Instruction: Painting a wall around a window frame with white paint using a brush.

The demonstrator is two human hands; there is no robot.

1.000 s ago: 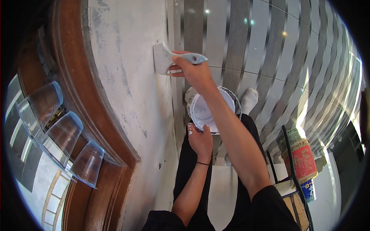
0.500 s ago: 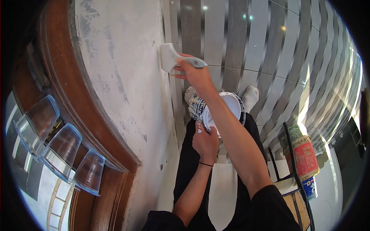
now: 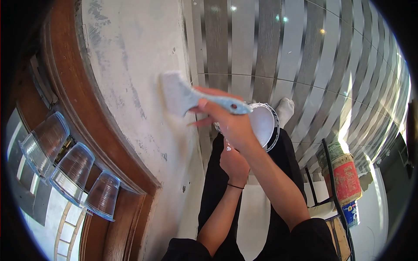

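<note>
A wide paintbrush (image 3: 177, 95), whitish with a pale grey-blue handle, is gripped by my right hand (image 3: 230, 124). Its bristle end lies against the whitish, patchy wall (image 3: 126, 48) on the left; motion blurs it a little. Between my knees is a white paint bucket (image 3: 262, 124) with a paint-smeared rim and a white inside. My left hand (image 3: 235, 163), with white paint spots on it, holds the near edge of this bucket. The right hand and forearm cover part of the bucket and the left fingertips.
Three clear plastic cups (image 3: 72, 167) stand in a row at the left by a brown wooden frame (image 3: 78, 95). Striped grey tiles (image 3: 265, 39) cover the floor. On the right are a black metal frame (image 3: 333, 187) and a red-labelled bucket (image 3: 346, 176).
My right hand has brought the paintbrush toward me and to the left, from the wall's lower edge onto its face. The left hand stays at the bucket.
</note>
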